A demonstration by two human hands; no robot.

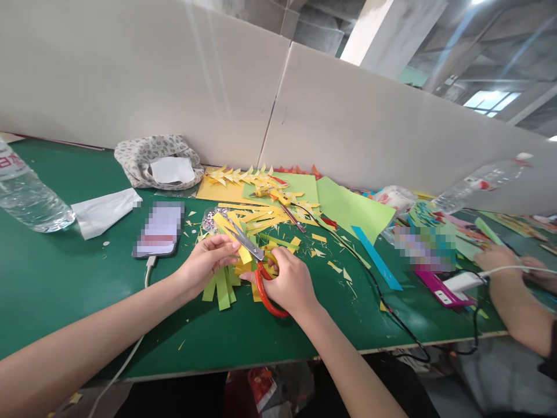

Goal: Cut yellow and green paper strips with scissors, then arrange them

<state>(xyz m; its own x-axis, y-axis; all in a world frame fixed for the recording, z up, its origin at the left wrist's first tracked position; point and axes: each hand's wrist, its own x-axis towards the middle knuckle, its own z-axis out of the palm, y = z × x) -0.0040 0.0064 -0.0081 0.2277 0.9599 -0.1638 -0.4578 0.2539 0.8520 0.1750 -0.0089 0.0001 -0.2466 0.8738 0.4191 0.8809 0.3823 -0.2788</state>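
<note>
Spanning most of the view, a green table [56,278] is noted, closed off at the back by white partition boards [130,75]. A clear water bottle [26,197] is seen lying at the far left edge, and a light green sheet [352,209] lies flat right of centre, near the boards. A phone [159,229] is laid face up left of the work area, with a white cable attached at its near end. At the right edge, a co-worker's hand [498,258] rests on the table, well apart. The left hand [206,261] is closed in a pinch on a yellow strip [230,229], held just above the table at centre. The right hand [291,284] is wrapped through the red handles of the scissors [250,248], whose blades are laid against that strip; their opening cannot be judged. Green strips [221,287] are fanned out beneath both hands, touching the table. Small paper scraps [335,267] are scattered to the right.
</note>
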